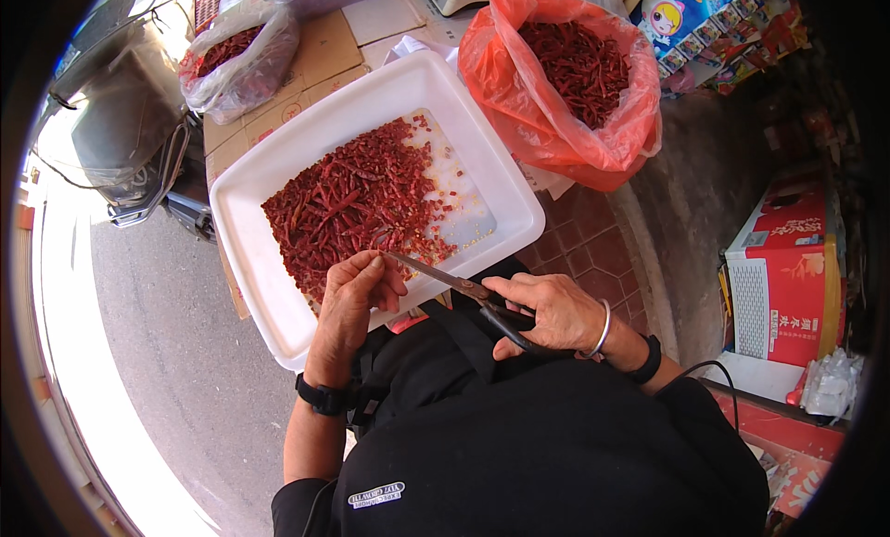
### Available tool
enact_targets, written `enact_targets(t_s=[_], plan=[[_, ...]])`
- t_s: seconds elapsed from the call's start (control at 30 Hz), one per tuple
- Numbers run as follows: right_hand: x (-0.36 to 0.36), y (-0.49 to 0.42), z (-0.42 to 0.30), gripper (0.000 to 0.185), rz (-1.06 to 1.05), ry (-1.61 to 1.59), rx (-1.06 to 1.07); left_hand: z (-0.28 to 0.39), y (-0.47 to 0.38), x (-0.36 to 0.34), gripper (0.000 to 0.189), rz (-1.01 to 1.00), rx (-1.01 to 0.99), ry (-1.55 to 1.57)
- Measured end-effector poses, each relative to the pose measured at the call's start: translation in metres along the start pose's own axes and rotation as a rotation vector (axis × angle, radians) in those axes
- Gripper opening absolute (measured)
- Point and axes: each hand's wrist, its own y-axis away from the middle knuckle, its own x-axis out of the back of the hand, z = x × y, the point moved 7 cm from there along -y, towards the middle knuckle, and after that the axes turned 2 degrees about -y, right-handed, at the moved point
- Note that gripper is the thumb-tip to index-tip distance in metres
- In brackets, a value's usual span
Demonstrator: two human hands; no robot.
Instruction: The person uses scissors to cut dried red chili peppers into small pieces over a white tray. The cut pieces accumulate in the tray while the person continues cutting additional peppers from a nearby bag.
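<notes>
My right hand (pixel 549 311) grips the black handles of a pair of scissors (pixel 470 287), whose blades point left over the tray's near side. At the blade tips, the thumb and forefinger of my left hand (pixel 361 283) are pinched together. Between them is a small piece, mostly hidden, that looks like a dried chili. Beneath and beyond my hands, a white plastic tray (pixel 480 155) holds a heap of dried red chilies (pixel 341 196). Whole pods lie in the heap's middle, with short cut pieces around them. Pale seeds (pixel 480 235) are scattered on the tray's right side.
A red plastic bag (pixel 500 113) of dried chilies stands beyond the tray to the right. Far left, a clear bag (pixel 243 85) of chilies rests on cardboard (pixel 323 50). A parked scooter (pixel 132 141) is at left, a red carton (pixel 793 280) at right.
</notes>
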Motion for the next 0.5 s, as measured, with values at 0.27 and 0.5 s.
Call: enact_targets(t_s=[0.27, 0.5], plan=[[-0.0015, -0.0039, 0.0002, 0.063, -0.007, 0.073, 0.025, 0.0004, -0.0004, -0.0036, 0.027, -0.037, 0.026, -0.089], [0.0010, -0.0062, 0.0048, 0.047, 0.043, 0.089, 0.053, 0.0037, -0.0069, -0.0024, 0.028, -0.034, 0.095, -0.131]])
